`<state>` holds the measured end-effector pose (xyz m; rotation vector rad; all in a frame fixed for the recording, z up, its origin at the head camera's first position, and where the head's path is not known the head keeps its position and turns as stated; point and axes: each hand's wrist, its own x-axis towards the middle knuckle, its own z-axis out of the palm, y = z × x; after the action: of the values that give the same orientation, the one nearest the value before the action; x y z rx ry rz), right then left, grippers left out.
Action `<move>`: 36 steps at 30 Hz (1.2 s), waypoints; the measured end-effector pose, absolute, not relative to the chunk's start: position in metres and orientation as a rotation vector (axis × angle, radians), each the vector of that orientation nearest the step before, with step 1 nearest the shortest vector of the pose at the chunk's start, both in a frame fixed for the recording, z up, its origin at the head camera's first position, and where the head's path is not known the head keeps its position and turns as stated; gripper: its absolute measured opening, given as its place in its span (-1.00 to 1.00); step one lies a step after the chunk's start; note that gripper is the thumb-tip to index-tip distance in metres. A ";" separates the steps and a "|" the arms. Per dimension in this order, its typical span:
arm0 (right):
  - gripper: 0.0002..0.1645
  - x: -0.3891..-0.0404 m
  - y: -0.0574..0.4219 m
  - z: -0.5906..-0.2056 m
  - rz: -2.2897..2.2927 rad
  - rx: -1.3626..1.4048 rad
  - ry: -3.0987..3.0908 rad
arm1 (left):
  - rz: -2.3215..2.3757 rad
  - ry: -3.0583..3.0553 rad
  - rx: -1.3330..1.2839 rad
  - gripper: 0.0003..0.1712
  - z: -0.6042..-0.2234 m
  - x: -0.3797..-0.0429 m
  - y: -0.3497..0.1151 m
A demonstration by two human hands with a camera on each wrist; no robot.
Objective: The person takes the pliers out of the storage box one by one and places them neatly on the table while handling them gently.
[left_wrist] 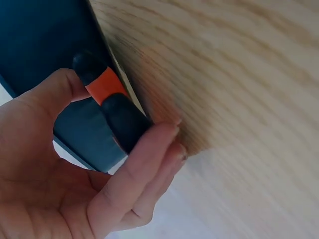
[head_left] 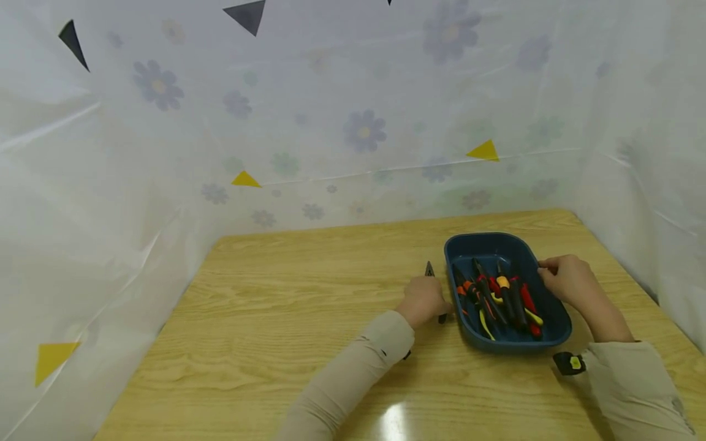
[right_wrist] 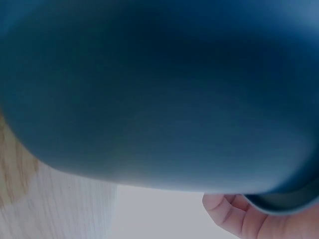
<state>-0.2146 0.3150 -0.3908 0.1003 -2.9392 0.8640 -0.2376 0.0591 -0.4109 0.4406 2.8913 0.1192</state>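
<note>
Beige sleeves [head_left: 342, 383] sit nearest the head cam, at 6 and 4 o'clock. Pliers [head_left: 429, 270] are just outside the blue bin [head_left: 507, 346], at its 9 o'clock, nose toward 12; can't tell if they touch the desk [head_left: 265, 331]. Left wrist view gives a black handle end with an orange band, right by the bin's wall. Left hand [head_left: 423, 301] is clamped on the pliers' handle, thumb on one side, fingers on the other. Bin rests on the desk around 4 o'clock in frame. Right hand [head_left: 570, 278] is at the bin's 2 o'clock, fingers curled on the rim. Inside: pile of tools [head_left: 516, 303], black, red, orange and yellow grips, several noses toward 11 or 12. Flower-printed sheet [head_left: 309, 135] beyond, at 12.

Step in hand, my read: one tool handled at the bin's edge, bin braced by the other hand. In or out, can't say. Next move likely calls for a firm pinch on the handle, clearance over the rim, and right-hand pressure so the bin doesn't skid.
</note>
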 end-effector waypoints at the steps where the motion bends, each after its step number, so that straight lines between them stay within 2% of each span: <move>1: -0.61 -0.215 0.315 -0.391 0.862 0.098 -2.940 | 0.104 2.897 0.438 -0.35 -0.411 -0.237 0.060; 22: -0.62 -0.216 0.314 -0.392 0.828 0.103 -2.920 | 0.021 2.835 0.567 -0.43 -0.414 -0.232 0.055; 29: -0.62 -0.215 0.315 -0.391 0.839 0.111 -2.931 | 0.027 2.812 0.554 -0.52 -0.415 -0.233 0.057; 36: -0.62 -0.215 0.314 -0.391 0.842 0.118 -2.923 | -0.001 2.795 0.559 -0.45 -0.412 -0.233 0.059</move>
<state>-0.2146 0.3139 -0.3905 0.1180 -2.9233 0.8418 -0.2329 0.0587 -0.4124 0.5593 2.7954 -0.0013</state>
